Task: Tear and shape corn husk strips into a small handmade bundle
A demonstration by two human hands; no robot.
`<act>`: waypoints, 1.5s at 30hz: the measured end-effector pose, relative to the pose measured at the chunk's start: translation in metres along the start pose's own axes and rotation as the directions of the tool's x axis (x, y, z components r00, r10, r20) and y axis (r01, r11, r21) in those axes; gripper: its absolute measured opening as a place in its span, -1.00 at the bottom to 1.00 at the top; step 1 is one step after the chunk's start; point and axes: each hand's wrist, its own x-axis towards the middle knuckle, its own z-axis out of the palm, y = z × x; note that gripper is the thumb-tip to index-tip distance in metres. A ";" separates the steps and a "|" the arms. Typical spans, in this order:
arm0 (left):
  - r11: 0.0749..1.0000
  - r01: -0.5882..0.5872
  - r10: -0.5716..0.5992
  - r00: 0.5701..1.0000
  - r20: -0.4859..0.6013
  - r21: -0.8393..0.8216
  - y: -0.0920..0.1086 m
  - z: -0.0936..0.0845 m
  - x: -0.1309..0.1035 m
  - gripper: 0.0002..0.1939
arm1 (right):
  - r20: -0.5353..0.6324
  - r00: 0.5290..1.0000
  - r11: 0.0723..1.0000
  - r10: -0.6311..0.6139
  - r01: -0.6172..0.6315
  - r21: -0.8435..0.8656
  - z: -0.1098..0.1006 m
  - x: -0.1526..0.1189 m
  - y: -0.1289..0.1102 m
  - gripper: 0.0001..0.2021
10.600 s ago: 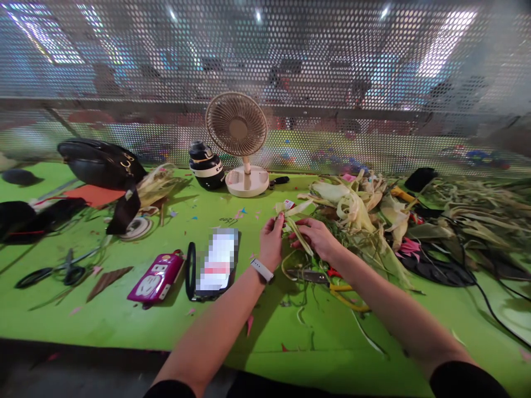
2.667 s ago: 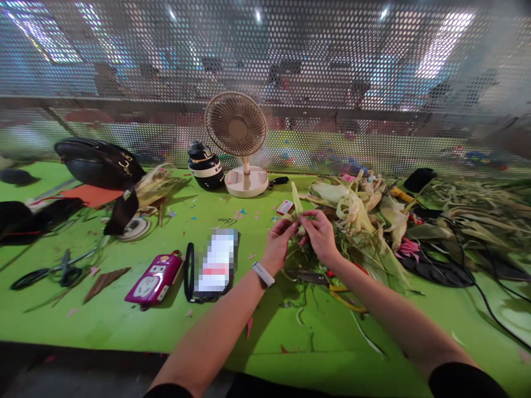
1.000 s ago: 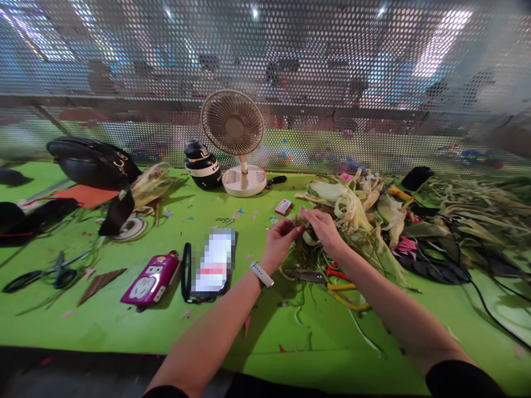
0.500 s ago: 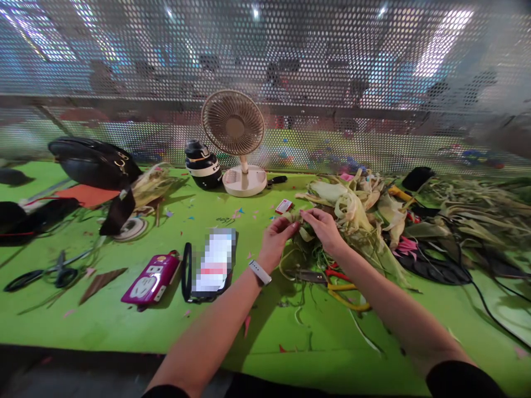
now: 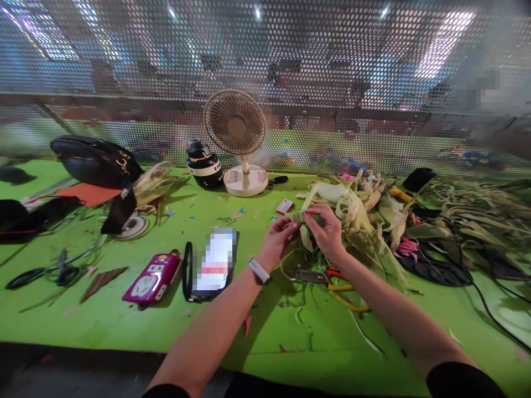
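My left hand (image 5: 280, 239), with a pale watch band on its wrist, pinches a small piece of corn husk (image 5: 306, 235) over the green table. Facing it, my right hand (image 5: 326, 228) has thumb and forefinger closed at the same piece, whose exact shape my fingers partly hide. Right behind them lies a heap of dried corn husks (image 5: 352, 207). Below my hands are scissors with red and yellow handles (image 5: 346, 298) and cut green strips, partly under my right forearm.
A fan (image 5: 236, 124) and a black bottle (image 5: 204, 166) stand at the back. A phone (image 5: 215, 260), a purple power socket (image 5: 152, 279) and black-handled scissors (image 5: 64, 271) lie to the left. Black cables and a dark tray (image 5: 435, 268) are at the right. A perforated metal screen (image 5: 332, 110) rises behind.
My right hand has turned slightly and drawn a little to the right, away from my left fingertips. The left hand stays almost where it was.
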 end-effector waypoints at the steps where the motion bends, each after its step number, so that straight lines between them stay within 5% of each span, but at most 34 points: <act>1: 1.000 -0.003 0.003 1.000 0.016 0.006 -0.001 0.000 0.000 -0.62 | -0.002 1.000 1.000 -0.004 0.004 -0.005 0.000 0.000 0.001 -0.93; 7: 0.999 -0.048 0.047 0.999 0.010 0.020 -0.002 0.000 0.000 -0.64 | -0.014 0.984 0.980 0.180 -0.178 0.092 0.003 0.000 0.009 -0.88; 13: 0.994 -0.100 0.100 0.995 -0.017 0.040 -0.002 0.001 0.001 -0.66 | 0.077 0.883 0.845 0.462 -0.465 0.264 0.006 0.001 0.007 -0.84; 21: 0.986 -0.134 0.133 0.991 0.014 0.096 -0.003 -0.002 0.000 -0.72 | 0.045 0.828 0.780 0.559 -0.544 0.311 0.006 0.004 0.010 -0.83; 26: 0.988 -0.127 0.126 0.992 0.027 0.092 -0.003 -0.001 -0.001 -0.72 | 0.199 0.684 0.623 0.702 -0.725 0.294 0.004 0.005 0.008 -0.70; 29: 0.986 -0.127 0.125 0.992 0.027 0.106 -0.002 0.000 -0.001 -0.71 | 0.269 0.648 0.589 0.713 -0.761 0.273 0.005 0.005 0.004 -0.66; 32: 0.988 -0.117 0.117 0.993 0.005 0.101 0.000 0.001 -0.001 -0.68 | 0.261 0.693 0.619 0.672 -0.719 0.316 0.006 0.004 0.003 -0.70; 36: 0.996 -0.057 0.061 0.996 -0.065 0.065 0.002 -0.001 0.000 -0.62 | 0.130 0.849 0.791 0.512 -0.525 0.314 0.006 0.001 0.004 -0.80; 39: 0.998 -0.010 0.013 0.999 -0.039 0.064 0.004 -0.001 0.000 -0.61 | 0.079 0.961 0.951 0.267 -0.275 0.138 0.002 0.002 0.002 -0.87; 42: 0.992 0.030 -0.034 0.999 0.033 0.123 0.004 0.000 -0.004 -0.61 | 0.113 0.993 0.999 0.039 -0.038 -0.014 -0.004 0.006 -0.001 -0.91; 45: 0.984 0.021 -0.036 0.996 0.077 0.179 0.004 0.002 -0.006 -0.62 | 0.143 0.989 0.998 -0.043 0.049 -0.041 -0.008 0.010 -0.001 -0.91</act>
